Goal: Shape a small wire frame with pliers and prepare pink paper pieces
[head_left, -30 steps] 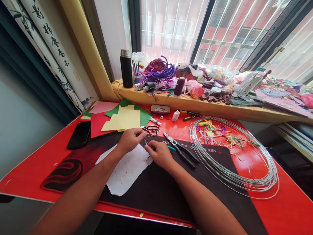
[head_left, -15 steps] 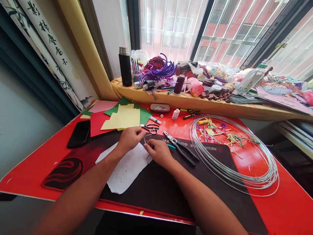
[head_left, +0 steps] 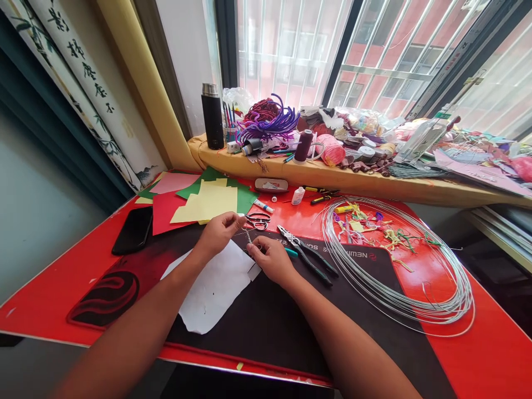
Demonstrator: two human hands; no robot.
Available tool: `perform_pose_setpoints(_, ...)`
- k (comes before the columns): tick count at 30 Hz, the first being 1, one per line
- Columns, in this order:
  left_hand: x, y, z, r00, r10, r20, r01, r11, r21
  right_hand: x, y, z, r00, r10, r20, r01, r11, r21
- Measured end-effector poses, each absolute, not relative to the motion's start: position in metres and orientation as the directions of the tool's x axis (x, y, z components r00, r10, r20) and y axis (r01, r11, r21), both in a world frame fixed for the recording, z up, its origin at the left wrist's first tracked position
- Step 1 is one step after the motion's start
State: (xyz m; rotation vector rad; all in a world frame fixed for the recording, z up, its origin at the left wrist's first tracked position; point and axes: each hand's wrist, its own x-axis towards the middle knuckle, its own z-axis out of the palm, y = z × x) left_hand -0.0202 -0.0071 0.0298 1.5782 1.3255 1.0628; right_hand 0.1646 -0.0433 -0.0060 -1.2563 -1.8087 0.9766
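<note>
Right hand (head_left: 272,259) shifts slightly rightward from 0.5 s ago; more twisted wire (head_left: 249,236) shows between the hands

Left hand (head_left: 221,235): wrist angled inward, thumb and index pinching the wire's upper end. Right: fingers curled, thumb and index gripping its lower end. Wire sits between the fingertips, near the upper edge of the white paper (head_left: 210,296). Pliers (head_left: 305,252) lie beyond the right hand. Mat (head_left: 286,327) print, right of the hands, appears inverted; "NEW" readable, remainder unclear. Scroll (head_left: 93,100), far left of the hands: brushed Chinese characters.

Head-worn view, forward and down over a red table (head_left: 469,360)
</note>
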Motion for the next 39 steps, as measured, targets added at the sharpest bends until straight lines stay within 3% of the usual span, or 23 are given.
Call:
perform_pose_setpoints(3, -0.029, -0.001, 0.031, 0.136, 0.991, -0.001, 0.089, -0.011, 0.996, 0.165, -0.044, -0.006, -0.273, 0.958, 0.088, 0.331, 0.180, -0.926)
perform_pose_setpoints(5, -0.032, 0.001, 0.031, 0.180, 0.983, -0.044, 0.038, 0.038, 0.999, 0.165, -0.044, -0.005, -0.275, 0.959, 0.072, 0.283, 0.152, -0.947)
perform_pose_setpoints(13, -0.023, -0.003, 0.026, 0.278, 0.960, -0.040, 0.138, 0.001, 0.990, 0.165, -0.045, -0.004, -0.271, 0.959, 0.082, 0.287, 0.162, -0.944)
perform_pose_setpoints(23, -0.021, -0.006, 0.026, 0.348, 0.926, -0.143, -0.125, 0.197, 0.972, 0.166, -0.045, -0.006, -0.210, 0.973, 0.099, 0.175, 0.137, -0.975)
perform_pose_setpoints(29, -0.008, -0.010, 0.015, 0.370, 0.924, -0.093, -0.077, 0.130, 0.989, 0.166, -0.045, -0.006, -0.264, 0.955, 0.133, 0.108, 0.167, -0.980)
perform_pose_setpoints(39, -0.015, -0.004, 0.014, 0.267, 0.963, -0.048, -0.176, 0.097, 0.980, 0.169, -0.043, -0.008, -0.286, 0.950, 0.129, 0.061, 0.152, -0.986)
